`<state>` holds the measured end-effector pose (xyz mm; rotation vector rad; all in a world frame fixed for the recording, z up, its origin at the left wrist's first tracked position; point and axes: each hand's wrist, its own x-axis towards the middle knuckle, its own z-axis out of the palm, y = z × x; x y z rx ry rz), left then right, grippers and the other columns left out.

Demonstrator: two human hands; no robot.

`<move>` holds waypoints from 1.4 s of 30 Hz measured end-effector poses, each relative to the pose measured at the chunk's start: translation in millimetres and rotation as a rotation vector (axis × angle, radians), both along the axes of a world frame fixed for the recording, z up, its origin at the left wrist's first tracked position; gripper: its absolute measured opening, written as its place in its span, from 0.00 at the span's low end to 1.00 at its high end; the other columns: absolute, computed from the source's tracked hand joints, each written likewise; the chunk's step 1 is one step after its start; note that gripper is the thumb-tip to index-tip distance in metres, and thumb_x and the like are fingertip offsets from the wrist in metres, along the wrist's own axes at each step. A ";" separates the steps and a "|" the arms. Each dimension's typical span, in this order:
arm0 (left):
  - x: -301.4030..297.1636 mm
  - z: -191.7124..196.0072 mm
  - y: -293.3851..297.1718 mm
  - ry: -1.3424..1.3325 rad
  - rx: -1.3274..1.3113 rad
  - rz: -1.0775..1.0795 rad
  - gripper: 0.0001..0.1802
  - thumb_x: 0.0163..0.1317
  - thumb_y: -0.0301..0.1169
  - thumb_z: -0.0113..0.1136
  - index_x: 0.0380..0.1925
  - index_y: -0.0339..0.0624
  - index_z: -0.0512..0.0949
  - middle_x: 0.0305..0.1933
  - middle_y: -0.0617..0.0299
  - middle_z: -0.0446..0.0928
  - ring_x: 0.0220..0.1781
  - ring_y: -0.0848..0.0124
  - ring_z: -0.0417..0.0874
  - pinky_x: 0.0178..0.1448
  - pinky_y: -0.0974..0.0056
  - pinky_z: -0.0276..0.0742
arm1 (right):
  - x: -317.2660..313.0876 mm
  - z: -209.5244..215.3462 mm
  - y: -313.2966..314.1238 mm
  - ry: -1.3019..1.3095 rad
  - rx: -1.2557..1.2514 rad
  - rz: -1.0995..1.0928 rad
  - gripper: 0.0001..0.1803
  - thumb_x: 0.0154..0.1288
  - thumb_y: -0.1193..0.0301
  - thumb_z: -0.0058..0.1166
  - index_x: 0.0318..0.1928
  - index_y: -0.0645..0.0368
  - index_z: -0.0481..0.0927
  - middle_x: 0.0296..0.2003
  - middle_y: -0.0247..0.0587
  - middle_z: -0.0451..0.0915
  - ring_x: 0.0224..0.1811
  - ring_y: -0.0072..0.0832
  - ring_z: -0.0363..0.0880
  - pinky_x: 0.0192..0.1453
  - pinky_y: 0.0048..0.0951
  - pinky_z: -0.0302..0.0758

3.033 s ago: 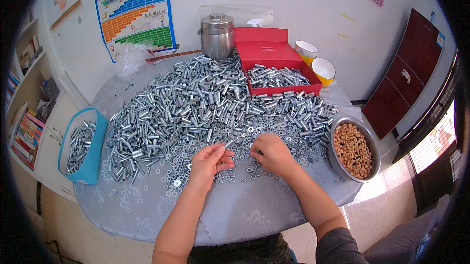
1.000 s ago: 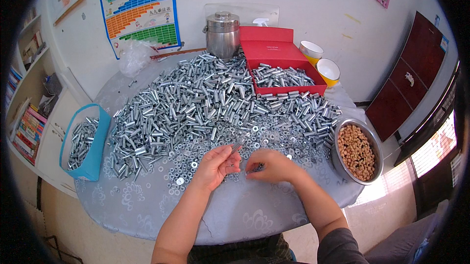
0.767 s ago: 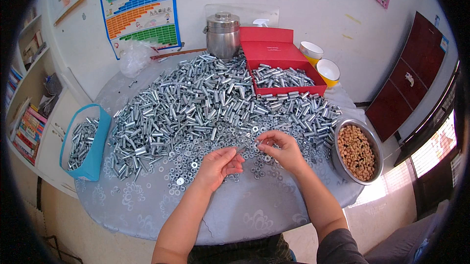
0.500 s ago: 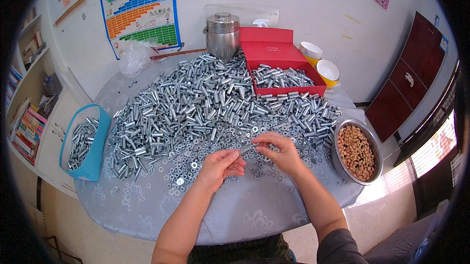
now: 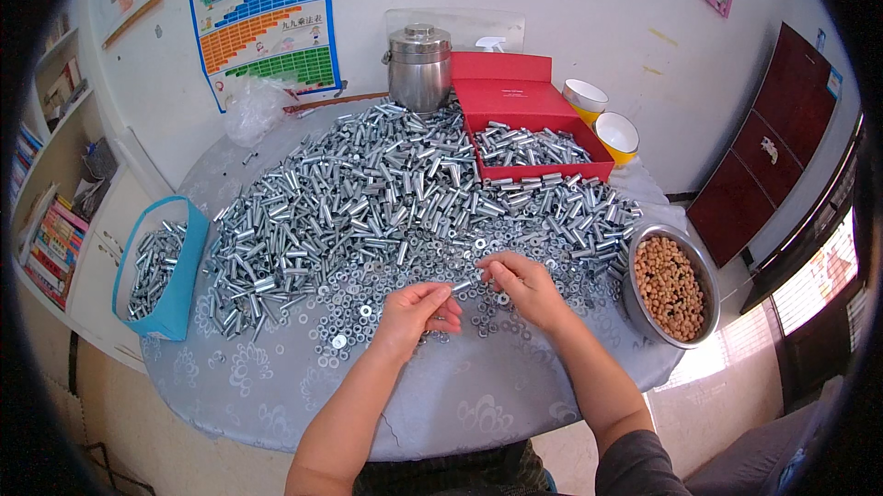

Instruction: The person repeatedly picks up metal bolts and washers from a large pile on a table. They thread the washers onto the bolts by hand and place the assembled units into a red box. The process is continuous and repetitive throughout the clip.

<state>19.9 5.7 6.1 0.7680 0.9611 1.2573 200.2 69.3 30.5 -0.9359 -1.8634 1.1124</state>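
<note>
A big heap of silver metal sleeves and bolts covers the round table, with loose washers and nuts scattered along its near side. My left hand pinches a short silver sleeve at its fingertips. My right hand meets that sleeve's far end with its fingers closed on a small silver part, too small to make out. Both hands hover just above the washers at the near edge of the heap.
A blue bin with silver parts hangs at the table's left edge. A red box holding more sleeves stands at the back, beside a steel pot and two bowls. A steel bowl of brown pellets sits at right.
My right hand reached into the washers, picked up a small part and came back to the left hand. The left hand has kept its place, now holding the sleeve out toward the right hand.
</note>
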 end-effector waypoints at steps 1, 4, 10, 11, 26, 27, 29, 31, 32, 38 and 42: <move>-0.5 -0.7 0.5 -0.006 -0.004 0.019 0.12 0.60 0.29 0.51 0.38 0.29 0.74 0.27 0.55 0.76 0.26 0.69 0.79 0.30 0.68 0.80 | -2.0 0.6 -0.8 0.119 -0.024 0.005 0.18 0.66 0.63 0.42 0.27 0.62 0.79 0.22 0.37 0.77 0.25 0.25 0.74 0.33 0.25 0.71; -1.8 -2.7 1.9 -0.016 -0.002 0.057 0.12 0.61 0.29 0.51 0.38 0.29 0.74 0.27 0.54 0.76 0.25 0.69 0.79 0.30 0.68 0.80 | 11.1 -6.1 8.1 -0.083 -0.158 0.144 0.17 0.66 0.63 0.41 0.35 0.63 0.79 0.27 0.36 0.78 0.27 0.22 0.74 0.34 0.23 0.72; -2.1 -3.1 2.2 -0.013 0.012 0.061 0.12 0.61 0.29 0.51 0.37 0.29 0.74 0.27 0.54 0.76 0.25 0.69 0.79 0.30 0.68 0.80 | 8.3 -4.1 6.0 0.008 -0.123 0.163 0.18 0.66 0.63 0.41 0.38 0.66 0.77 0.29 0.38 0.77 0.27 0.20 0.73 0.33 0.22 0.71; -2.4 -3.3 2.3 -0.013 0.013 0.065 0.12 0.61 0.29 0.51 0.37 0.29 0.74 0.27 0.54 0.76 0.25 0.69 0.79 0.30 0.68 0.80 | 7.3 -4.2 5.7 0.009 -0.112 0.130 0.18 0.66 0.63 0.41 0.38 0.65 0.77 0.29 0.38 0.77 0.26 0.20 0.72 0.32 0.22 0.71; -1.0 0.1 1.5 0.039 -0.005 0.067 0.12 0.60 0.29 0.51 0.39 0.29 0.73 0.28 0.54 0.76 0.25 0.68 0.79 0.30 0.68 0.80 | 10.0 -3.1 8.2 -0.053 -0.258 0.110 0.19 0.68 0.62 0.36 0.42 0.63 0.77 0.33 0.33 0.76 0.27 0.16 0.69 0.32 0.18 0.68; -0.7 0.9 1.6 0.052 -0.002 0.061 0.13 0.60 0.29 0.51 0.39 0.28 0.73 0.28 0.54 0.76 0.26 0.68 0.79 0.30 0.68 0.80 | 7.4 -2.8 6.4 -0.006 -0.238 0.102 0.19 0.68 0.62 0.36 0.43 0.63 0.76 0.34 0.33 0.76 0.28 0.16 0.70 0.32 0.18 0.68; 0.4 0.8 1.6 0.072 0.000 0.046 0.13 0.60 0.28 0.51 0.40 0.28 0.73 0.28 0.53 0.76 0.26 0.68 0.79 0.30 0.68 0.80 | 1.9 -2.7 3.3 0.080 -0.224 0.105 0.17 0.67 0.65 0.40 0.48 0.62 0.73 0.37 0.34 0.76 0.30 0.16 0.71 0.34 0.18 0.70; 2.4 -1.5 2.2 0.079 0.019 0.032 0.13 0.60 0.28 0.51 0.41 0.29 0.73 0.29 0.53 0.76 0.26 0.68 0.79 0.30 0.68 0.80 | -3.5 -4.4 -0.5 0.164 -0.284 0.167 0.15 0.64 0.68 0.45 0.49 0.61 0.73 0.37 0.34 0.77 0.32 0.16 0.72 0.35 0.18 0.71; 2.9 -4.5 2.6 0.078 0.032 0.029 0.13 0.60 0.27 0.51 0.41 0.29 0.73 0.29 0.53 0.76 0.26 0.68 0.79 0.30 0.67 0.80 | -4.5 -6.5 -1.5 0.206 -0.315 0.198 0.15 0.62 0.70 0.48 0.49 0.60 0.73 0.38 0.33 0.77 0.33 0.16 0.73 0.35 0.19 0.71; 2.6 9.1 -0.5 0.119 0.079 0.090 0.16 0.59 0.28 0.52 0.46 0.31 0.70 0.29 0.53 0.76 0.27 0.69 0.79 0.31 0.66 0.80 | 0.0 -3.5 17.4 0.276 -0.426 0.070 0.14 0.56 0.77 0.52 0.45 0.65 0.73 0.37 0.40 0.77 0.36 0.23 0.76 0.42 0.22 0.74; -4.0 7.3 2.0 0.101 0.070 0.160 0.17 0.60 0.31 0.52 0.47 0.33 0.69 0.30 0.54 0.76 0.28 0.69 0.79 0.32 0.66 0.80 | 17.2 -8.1 83.3 0.636 -0.488 -0.248 0.14 0.58 0.78 0.49 0.46 0.67 0.71 0.39 0.42 0.75 0.40 0.27 0.76 0.45 0.24 0.76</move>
